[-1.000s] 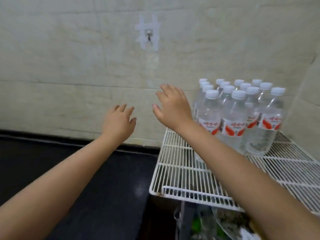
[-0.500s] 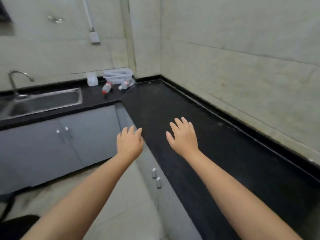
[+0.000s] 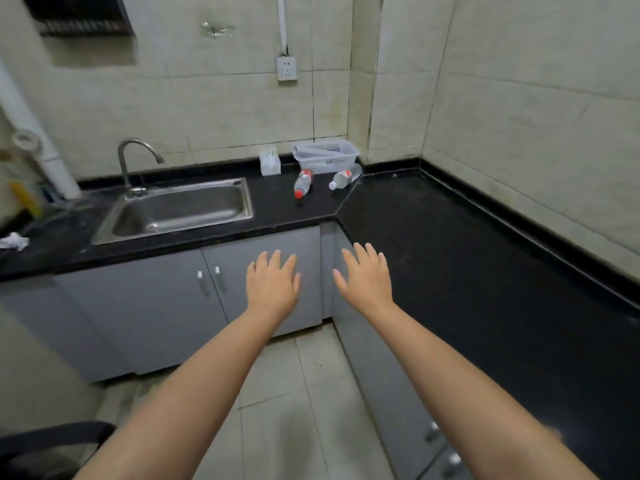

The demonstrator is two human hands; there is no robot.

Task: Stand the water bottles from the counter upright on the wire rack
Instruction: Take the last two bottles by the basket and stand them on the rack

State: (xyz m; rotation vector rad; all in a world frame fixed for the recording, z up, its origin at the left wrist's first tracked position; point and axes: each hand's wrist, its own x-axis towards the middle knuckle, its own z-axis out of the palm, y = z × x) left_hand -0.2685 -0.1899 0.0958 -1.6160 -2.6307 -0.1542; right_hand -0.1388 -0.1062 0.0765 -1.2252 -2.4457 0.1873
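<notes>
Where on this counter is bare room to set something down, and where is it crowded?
Free: the black counter along the right wall, and the strip between sink and bottles. Crowded: the back corner, with two lying bottles, basket and a small box.

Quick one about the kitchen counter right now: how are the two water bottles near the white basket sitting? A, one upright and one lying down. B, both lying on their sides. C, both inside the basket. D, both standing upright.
B: the red-capped bottle and the white-capped bottle both lie on their sides on the black counter, in front of the white basket, not in it.
</notes>
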